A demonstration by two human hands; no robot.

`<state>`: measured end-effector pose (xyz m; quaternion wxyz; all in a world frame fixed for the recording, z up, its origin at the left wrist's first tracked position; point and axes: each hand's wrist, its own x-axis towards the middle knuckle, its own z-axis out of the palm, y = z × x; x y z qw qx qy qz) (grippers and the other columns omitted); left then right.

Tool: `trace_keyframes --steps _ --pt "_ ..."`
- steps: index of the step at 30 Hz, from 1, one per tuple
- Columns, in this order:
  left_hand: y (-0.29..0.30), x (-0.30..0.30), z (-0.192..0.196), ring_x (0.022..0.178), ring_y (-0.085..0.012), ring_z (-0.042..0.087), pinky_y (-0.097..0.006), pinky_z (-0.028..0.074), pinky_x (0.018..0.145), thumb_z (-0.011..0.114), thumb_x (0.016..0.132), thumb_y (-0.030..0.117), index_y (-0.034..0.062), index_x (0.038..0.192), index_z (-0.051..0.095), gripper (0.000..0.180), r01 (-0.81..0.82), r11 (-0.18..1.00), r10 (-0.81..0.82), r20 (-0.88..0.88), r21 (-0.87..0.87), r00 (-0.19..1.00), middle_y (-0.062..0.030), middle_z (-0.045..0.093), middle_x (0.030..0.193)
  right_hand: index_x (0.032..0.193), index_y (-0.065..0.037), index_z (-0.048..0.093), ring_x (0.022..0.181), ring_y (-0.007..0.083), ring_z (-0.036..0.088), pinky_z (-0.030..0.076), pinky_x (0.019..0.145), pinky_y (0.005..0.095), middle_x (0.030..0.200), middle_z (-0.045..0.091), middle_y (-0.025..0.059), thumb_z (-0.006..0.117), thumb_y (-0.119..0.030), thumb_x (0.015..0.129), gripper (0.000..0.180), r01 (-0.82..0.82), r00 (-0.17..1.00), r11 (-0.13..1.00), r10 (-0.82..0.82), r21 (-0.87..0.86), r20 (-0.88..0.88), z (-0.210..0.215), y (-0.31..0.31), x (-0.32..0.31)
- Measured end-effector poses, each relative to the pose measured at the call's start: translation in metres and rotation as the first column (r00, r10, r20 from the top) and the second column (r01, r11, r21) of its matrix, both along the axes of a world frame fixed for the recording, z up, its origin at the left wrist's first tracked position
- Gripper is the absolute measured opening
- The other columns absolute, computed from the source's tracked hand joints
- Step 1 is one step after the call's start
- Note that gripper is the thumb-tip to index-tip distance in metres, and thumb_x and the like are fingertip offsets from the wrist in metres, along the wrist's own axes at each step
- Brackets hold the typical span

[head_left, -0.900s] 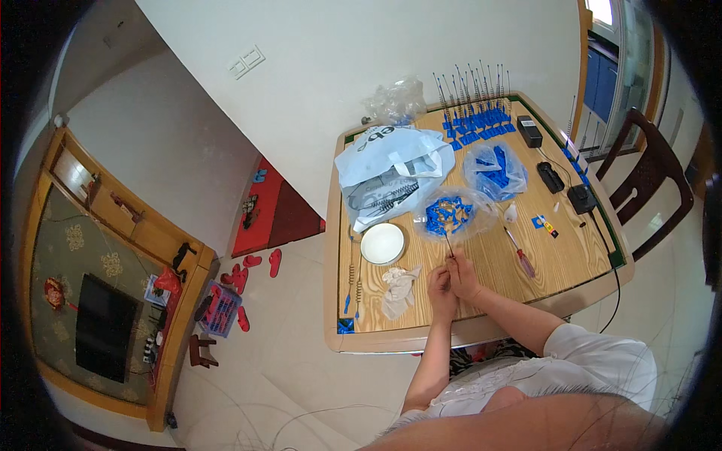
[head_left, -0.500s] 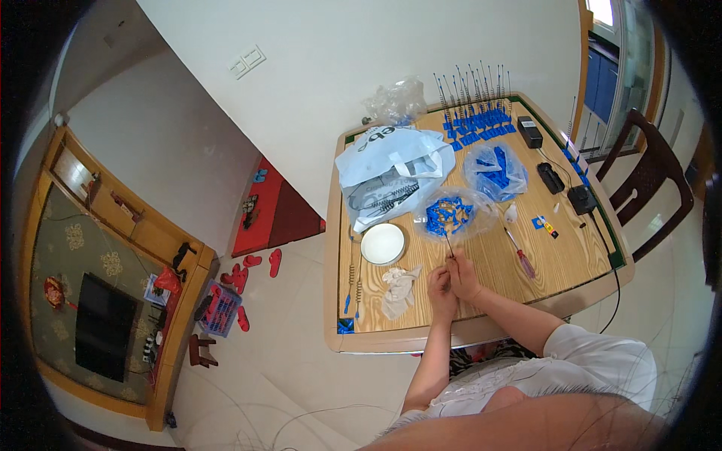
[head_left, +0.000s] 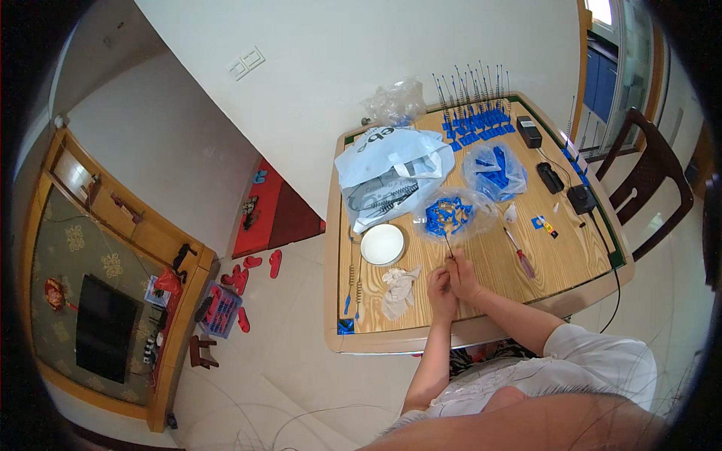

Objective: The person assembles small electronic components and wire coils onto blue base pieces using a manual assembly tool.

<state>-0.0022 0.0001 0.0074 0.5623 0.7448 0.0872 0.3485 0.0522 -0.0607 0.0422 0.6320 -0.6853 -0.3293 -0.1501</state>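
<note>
My left hand (head_left: 442,294) and my right hand (head_left: 464,276) are close together over the near edge of the table, fingers closed. A thin dark rod (head_left: 449,243) sticks up from between them toward an open clear plastic bag of small blue and tan pieces (head_left: 450,216). The right fingers grip this rod. What the left fingers hold is hidden. Left of my hands lies a crumpled white cloth or tissue (head_left: 399,292), with a white bowl (head_left: 383,245) behind it. A screwdriver with a clear reddish handle (head_left: 524,263) rests to the right.
At the back stand several spring rods on blue bases (head_left: 477,120). A pale blue carrier bag (head_left: 391,169) holds dark springs. Nearby are a bag of blue parts (head_left: 495,171), a black power adapter (head_left: 529,132), a yellow-black tube (head_left: 550,228) and two spring rods (head_left: 358,293) at left. A chair (head_left: 650,177) stands right.
</note>
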Motion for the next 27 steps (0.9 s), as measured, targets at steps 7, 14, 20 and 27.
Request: trace_keyframes --steps 7,14,20,27 --pt "0.0 0.001 -0.004 0.097 -0.025 0.053 -0.032 0.042 0.086 0.063 0.071 -0.001 0.0 0.088 0.064 0.017 0.023 1.0 -0.023 0.007 -0.016 1.0 -0.0078 0.059 0.097 0.096 -0.004 0.045 0.059 0.0312 0.051 0.039 0.053 0.0381 0.07 0.048 0.0152 0.042 -0.007 0.091 0.006 0.034 0.998 0.999 -0.032 -0.033 0.05 -0.004 -0.001 0.003" --pt "0.001 0.002 -0.006 0.096 -0.0255 0.053 -0.033 0.042 0.085 0.063 0.072 0.0 0.0008 0.088 0.064 0.017 0.032 0.999 -0.032 0.01 -0.009 0.999 -0.0076 0.06 0.096 0.094 -0.004 0.045 0.058 0.0317 0.05 0.038 0.053 0.0381 0.069 0.046 0.0153 0.042 -0.006 0.091 0.005 0.01 1.0 1.0 -0.01 -0.009 0.013 0.001 -0.001 0.0" --pt "0.003 0.002 -0.016 0.097 -0.0259 0.053 -0.033 0.043 0.085 0.064 0.071 0.0 0.0005 0.089 0.065 0.018 0.027 0.998 -0.028 -0.012 -0.065 1.0 -0.0086 0.06 0.097 0.093 -0.004 0.045 0.057 0.0305 0.05 0.037 0.051 0.0381 0.068 0.045 0.0148 0.042 -0.007 0.092 0.004 0.035 0.999 0.999 -0.034 -0.013 0.03 0.002 0.0 -0.001" --pt "0.002 0.002 -0.013 0.096 -0.026 0.053 -0.033 0.043 0.085 0.064 0.071 -0.001 0.0003 0.09 0.065 0.019 0.038 0.994 -0.038 0.008 -0.102 0.999 -0.009 0.06 0.096 0.093 -0.003 0.045 0.058 0.0311 0.05 0.037 0.052 0.0387 0.069 0.046 0.015 0.043 -0.008 0.092 0.005 0.003 1.0 1.0 -0.003 0.012 0.018 0.001 0.001 0.0"
